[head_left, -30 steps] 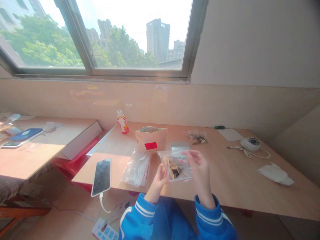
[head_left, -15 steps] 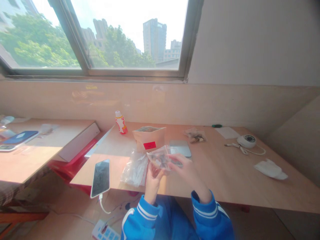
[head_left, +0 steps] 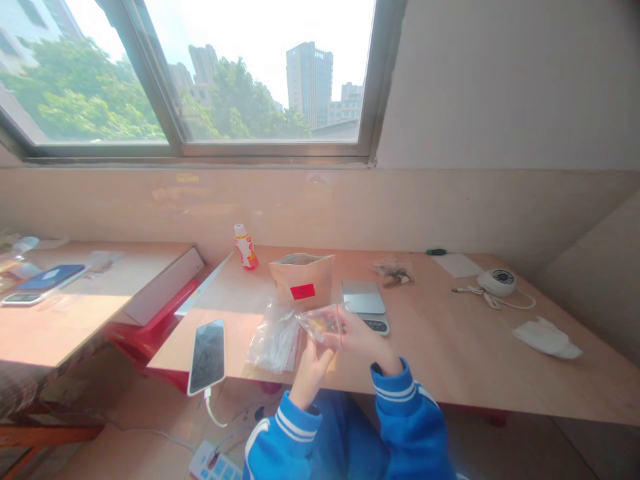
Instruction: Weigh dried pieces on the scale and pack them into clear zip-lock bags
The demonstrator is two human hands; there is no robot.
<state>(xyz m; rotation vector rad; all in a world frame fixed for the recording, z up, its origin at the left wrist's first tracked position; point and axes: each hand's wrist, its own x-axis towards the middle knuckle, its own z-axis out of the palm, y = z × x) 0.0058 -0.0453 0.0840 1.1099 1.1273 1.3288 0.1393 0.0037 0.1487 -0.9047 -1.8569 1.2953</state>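
Holding | zip bag (head_left: 320, 324) | between left hand (head_left: 309, 373), right fingers (head_left: 350, 332) | grip somewhat blurry

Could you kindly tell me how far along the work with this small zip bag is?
Done: the zip bag already holds brown pieces, as does a second bag farther back. In hand: the left hand and right hand hold it above the table. Left: probably the digital scale, which has nothing on it.

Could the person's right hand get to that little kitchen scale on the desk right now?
Probably yes: the right hand is just in front of the kitchen scale, with nothing between them. But it is pinching a small zip bag, so it would likely have to let go or carry it along.
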